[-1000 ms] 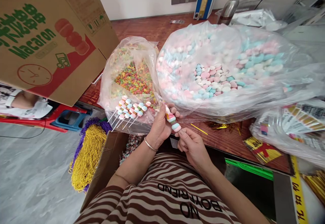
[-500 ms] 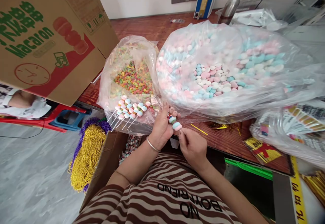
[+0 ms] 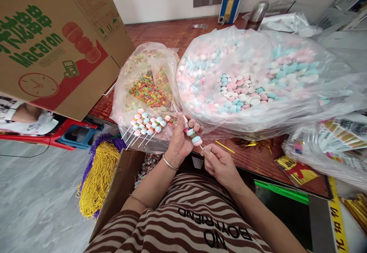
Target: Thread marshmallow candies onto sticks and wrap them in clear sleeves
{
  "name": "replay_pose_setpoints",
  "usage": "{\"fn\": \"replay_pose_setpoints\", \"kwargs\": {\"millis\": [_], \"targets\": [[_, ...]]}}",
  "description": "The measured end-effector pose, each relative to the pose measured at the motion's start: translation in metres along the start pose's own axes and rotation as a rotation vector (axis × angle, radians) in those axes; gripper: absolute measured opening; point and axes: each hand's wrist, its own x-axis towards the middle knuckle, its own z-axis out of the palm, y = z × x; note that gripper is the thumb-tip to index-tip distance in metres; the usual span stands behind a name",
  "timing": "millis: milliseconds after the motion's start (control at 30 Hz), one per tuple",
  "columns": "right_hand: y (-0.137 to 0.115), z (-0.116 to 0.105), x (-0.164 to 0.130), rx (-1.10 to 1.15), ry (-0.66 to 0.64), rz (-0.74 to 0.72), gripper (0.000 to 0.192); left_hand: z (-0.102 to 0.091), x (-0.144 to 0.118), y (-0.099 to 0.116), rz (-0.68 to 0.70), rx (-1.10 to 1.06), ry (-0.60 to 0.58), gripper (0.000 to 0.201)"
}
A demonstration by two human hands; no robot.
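A candy skewer (image 3: 197,141) of pastel pieces on a white stick is between my hands, in front of the table's edge. My left hand (image 3: 183,140) is closed around the candy pieces, its palm turned up and partly hiding them. With thumb and fingers pinched, my right hand (image 3: 219,163) grips the lower end of the stick. Left of my left hand, several finished-looking skewers (image 3: 146,123) lie side by side, sticks pointing towards me, on a clear bag of small coloured candy rings (image 3: 151,88). Behind my hands spreads a large bag of pink, white and blue candies (image 3: 243,92).
A big cardboard box (image 3: 57,54) stands at the left. Gold and purple bead strands (image 3: 99,176) hang below it, beside an open carton (image 3: 114,188). A blue device (image 3: 232,1) and a metal flask (image 3: 258,13) stand at the back; plastic packets (image 3: 341,140) lie right.
My right hand has shifted slightly down along the stick, so a short length of white stick now shows below the candy. My left hand has moved slightly left with the skewer.
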Motion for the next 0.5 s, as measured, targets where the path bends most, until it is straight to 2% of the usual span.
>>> {"fn": "replay_pose_setpoints", "kwargs": {"millis": [67,133,167,267,333,433,500], "targets": [[-0.006,0.004,-0.001,0.362,-0.115,0.210,0.032,-0.001,0.000,-0.001,-0.027,0.000,-0.023,0.037],[-0.008,0.008,-0.001,0.541,-0.149,0.299,0.030,-0.004,-0.001,-0.008,-0.053,0.026,-0.030,0.042],[-0.008,0.011,0.001,0.572,-0.137,0.300,0.030,-0.005,-0.002,-0.012,-0.064,0.051,-0.041,0.042],[-0.004,0.014,0.007,0.494,-0.003,0.167,0.032,-0.009,-0.005,-0.026,-0.083,0.148,-0.085,0.037],[-0.002,0.013,0.010,0.390,0.069,0.073,0.033,-0.008,-0.005,-0.026,-0.073,0.192,-0.099,0.039],[-0.006,0.007,0.008,0.367,0.024,0.089,0.032,-0.002,-0.002,-0.009,-0.035,0.151,-0.098,0.053],[-0.009,0.004,0.005,0.414,-0.046,0.152,0.033,0.003,0.003,0.008,0.011,0.089,-0.070,0.051]]}}
